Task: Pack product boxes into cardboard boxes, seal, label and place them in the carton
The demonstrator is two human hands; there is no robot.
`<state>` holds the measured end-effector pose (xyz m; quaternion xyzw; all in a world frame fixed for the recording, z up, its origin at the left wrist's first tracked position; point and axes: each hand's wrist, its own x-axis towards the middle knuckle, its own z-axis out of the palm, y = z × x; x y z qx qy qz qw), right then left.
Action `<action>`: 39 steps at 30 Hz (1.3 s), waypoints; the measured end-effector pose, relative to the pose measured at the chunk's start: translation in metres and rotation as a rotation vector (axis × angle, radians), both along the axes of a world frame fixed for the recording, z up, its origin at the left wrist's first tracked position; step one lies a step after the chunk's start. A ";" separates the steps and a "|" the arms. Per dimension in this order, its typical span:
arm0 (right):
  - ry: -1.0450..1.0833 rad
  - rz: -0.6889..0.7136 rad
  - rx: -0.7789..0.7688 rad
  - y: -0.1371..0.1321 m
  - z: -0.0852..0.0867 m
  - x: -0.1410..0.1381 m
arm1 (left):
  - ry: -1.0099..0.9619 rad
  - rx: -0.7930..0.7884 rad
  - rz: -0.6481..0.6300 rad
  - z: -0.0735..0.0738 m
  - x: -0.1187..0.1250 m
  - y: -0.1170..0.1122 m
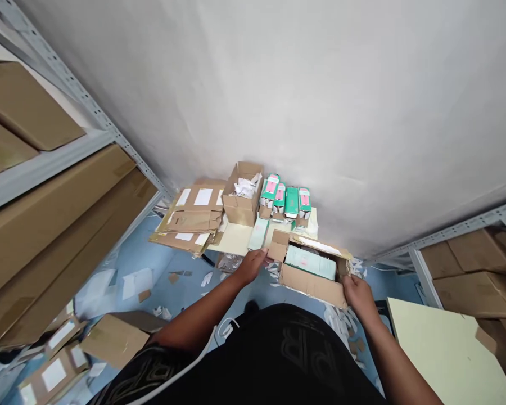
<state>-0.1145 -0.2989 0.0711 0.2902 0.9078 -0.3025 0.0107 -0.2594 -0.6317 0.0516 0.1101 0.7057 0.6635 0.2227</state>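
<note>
I hold an open cardboard box (310,284) by both ends, above the blue floor in front of me. My left hand (253,263) is closed on its left flap. My right hand (357,295) grips its right corner. Pale green packs (311,262) lie flat inside the box. Behind it, on a low cream table (236,236), stand several green and pink cartons (285,199) in a row against the white wall.
A smaller open box (242,197) with crumpled paper and a pile of flattened cardboard (191,219) lie on the low table. Metal shelving with big cartons (46,225) stands left, more shelving (468,264) right. Paper scraps (137,281) litter the floor. A cream board (442,349) lies right.
</note>
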 end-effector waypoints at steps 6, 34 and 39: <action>-0.005 0.042 -0.041 -0.051 0.007 -0.048 | 0.349 -0.257 0.179 0.034 -0.096 -0.071; -0.113 0.371 -0.161 -0.047 -0.019 -0.233 | 0.217 -1.285 -0.153 -0.010 -0.377 -0.029; -0.129 0.350 -0.175 -0.081 -0.022 -0.236 | 0.345 -1.281 -0.303 -0.007 -0.379 -0.035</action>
